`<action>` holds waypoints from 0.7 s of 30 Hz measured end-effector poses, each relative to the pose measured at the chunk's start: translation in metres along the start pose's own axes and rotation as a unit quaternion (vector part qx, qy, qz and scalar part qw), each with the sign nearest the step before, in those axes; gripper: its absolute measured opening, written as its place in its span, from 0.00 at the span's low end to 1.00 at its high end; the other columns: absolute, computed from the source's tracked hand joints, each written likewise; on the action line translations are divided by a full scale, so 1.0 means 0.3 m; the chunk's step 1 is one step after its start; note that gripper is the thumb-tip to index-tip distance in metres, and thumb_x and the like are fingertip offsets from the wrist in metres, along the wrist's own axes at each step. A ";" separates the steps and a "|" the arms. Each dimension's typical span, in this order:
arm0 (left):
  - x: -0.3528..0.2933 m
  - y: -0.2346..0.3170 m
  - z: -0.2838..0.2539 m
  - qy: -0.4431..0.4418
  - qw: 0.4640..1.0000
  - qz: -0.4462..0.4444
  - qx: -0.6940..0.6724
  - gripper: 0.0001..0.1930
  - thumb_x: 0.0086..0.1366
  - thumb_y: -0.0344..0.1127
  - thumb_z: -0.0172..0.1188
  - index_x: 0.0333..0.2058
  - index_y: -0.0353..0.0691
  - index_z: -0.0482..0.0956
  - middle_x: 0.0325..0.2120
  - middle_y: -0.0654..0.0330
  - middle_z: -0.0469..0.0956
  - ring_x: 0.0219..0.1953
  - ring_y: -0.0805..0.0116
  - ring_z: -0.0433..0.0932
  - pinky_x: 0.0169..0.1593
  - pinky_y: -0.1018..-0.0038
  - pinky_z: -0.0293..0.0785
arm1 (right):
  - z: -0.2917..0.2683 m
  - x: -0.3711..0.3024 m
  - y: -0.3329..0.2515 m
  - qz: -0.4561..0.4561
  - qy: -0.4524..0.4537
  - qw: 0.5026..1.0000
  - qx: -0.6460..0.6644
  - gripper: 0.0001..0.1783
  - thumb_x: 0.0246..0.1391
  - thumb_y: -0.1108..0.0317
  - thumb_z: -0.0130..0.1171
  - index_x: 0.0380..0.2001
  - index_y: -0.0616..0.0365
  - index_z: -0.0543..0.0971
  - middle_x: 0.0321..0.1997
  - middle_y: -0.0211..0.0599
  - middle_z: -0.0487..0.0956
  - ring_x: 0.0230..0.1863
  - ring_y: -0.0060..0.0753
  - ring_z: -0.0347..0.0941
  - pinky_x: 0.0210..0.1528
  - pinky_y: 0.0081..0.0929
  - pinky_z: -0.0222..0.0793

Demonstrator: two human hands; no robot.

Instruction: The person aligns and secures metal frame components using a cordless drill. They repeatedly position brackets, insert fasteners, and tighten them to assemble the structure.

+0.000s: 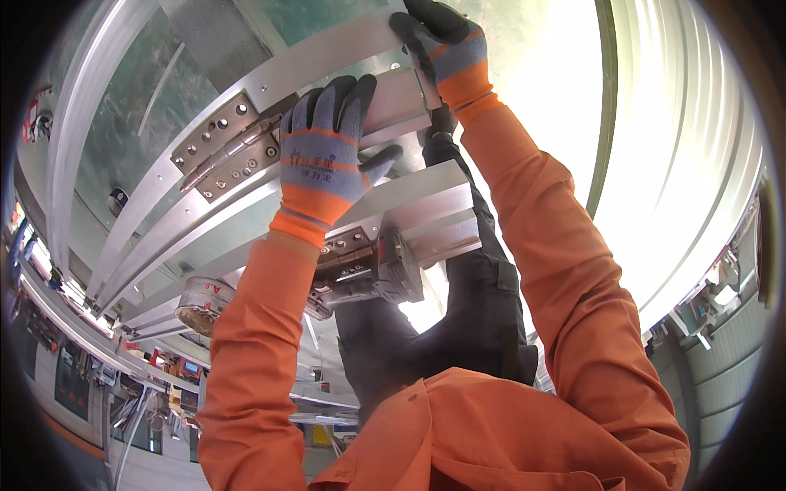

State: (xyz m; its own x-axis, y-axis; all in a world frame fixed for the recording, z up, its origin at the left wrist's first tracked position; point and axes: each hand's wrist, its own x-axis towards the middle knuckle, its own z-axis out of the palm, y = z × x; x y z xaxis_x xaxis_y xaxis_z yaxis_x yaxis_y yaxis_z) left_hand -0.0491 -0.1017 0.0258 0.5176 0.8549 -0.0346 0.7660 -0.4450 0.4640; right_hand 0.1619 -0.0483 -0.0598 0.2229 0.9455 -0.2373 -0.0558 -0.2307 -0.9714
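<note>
Both my hands wear grey work gloves with dark fingertips and orange cuffs. My left hand (323,155) lies across a hinged pair of silver metal profiles, fingers over the upper edge and thumb below. Beside it, a steel hinge (229,147) with several holes joins the two profiles. At the profiles' right end, my right hand (446,49) has its fingers closed round the end of the upper metal profile (327,53). Nearer my body lies another metal profile (409,192) with a second hinge (348,258). A dark, blocky object (399,268) sits against that hinge, its kind unclear.
A round whitish tin or roll (205,303) with red marks stands left of my left forearm. Long metal profiles (90,106) run along the left over a greenish surface (184,90). Bright glare washes out the right side. Shelves and equipment (123,385) line the lower left.
</note>
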 end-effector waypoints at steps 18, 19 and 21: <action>0.011 -0.008 0.033 -0.023 0.999 -0.038 0.023 0.42 0.53 0.51 0.76 0.66 0.47 0.72 0.57 0.57 0.75 0.59 0.51 0.74 0.65 0.49 0.69 | -0.091 0.081 0.036 -0.149 -0.177 0.957 -0.177 0.24 0.72 0.70 0.59 0.68 0.55 0.73 0.62 0.34 0.78 0.59 0.28 0.75 0.61 0.27 0.72; 0.009 -0.008 0.035 -0.024 0.999 -0.036 0.024 0.43 0.53 0.51 0.77 0.66 0.47 0.72 0.57 0.57 0.75 0.59 0.51 0.74 0.65 0.49 0.69 | -0.102 0.091 0.055 -0.144 -0.193 0.956 -0.170 0.24 0.72 0.69 0.59 0.68 0.55 0.73 0.63 0.35 0.78 0.60 0.28 0.75 0.62 0.28 0.72; 0.007 -0.013 0.040 -0.025 0.998 -0.038 0.034 0.43 0.53 0.54 0.76 0.67 0.50 0.73 0.58 0.58 0.76 0.58 0.50 0.75 0.63 0.50 0.70 | -0.121 0.101 0.082 -0.091 -0.220 0.965 -0.113 0.24 0.73 0.68 0.57 0.69 0.55 0.73 0.65 0.36 0.77 0.61 0.30 0.76 0.63 0.29 0.72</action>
State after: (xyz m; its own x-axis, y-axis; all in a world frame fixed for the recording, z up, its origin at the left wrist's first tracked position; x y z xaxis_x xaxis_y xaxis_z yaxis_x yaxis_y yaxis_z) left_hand -0.0464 -0.1013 0.0134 0.4741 0.8731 -0.1135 0.8269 -0.3973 0.3979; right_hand 0.2027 -0.0336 -0.0908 -0.2292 0.9695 -0.0865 0.1695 -0.0478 -0.9844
